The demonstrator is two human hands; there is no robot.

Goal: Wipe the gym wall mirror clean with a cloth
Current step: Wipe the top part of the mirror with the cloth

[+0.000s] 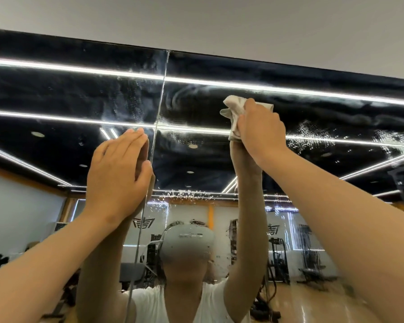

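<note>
Right hand [259, 129] presses cloth [233, 113] high on mirror [79, 89]; left hand [117, 173] flat.

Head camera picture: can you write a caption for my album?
Right hand presses a crumpled cloth high on the streaky mirror; left hand rests flat on it.

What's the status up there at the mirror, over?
Left hand flat on the mirror beside the seam. Right hand grips the cloth, pressed high up. Droplets right of the cloth; nothing blocking.

Head view, upward, close to mirror [79, 94]
</note>
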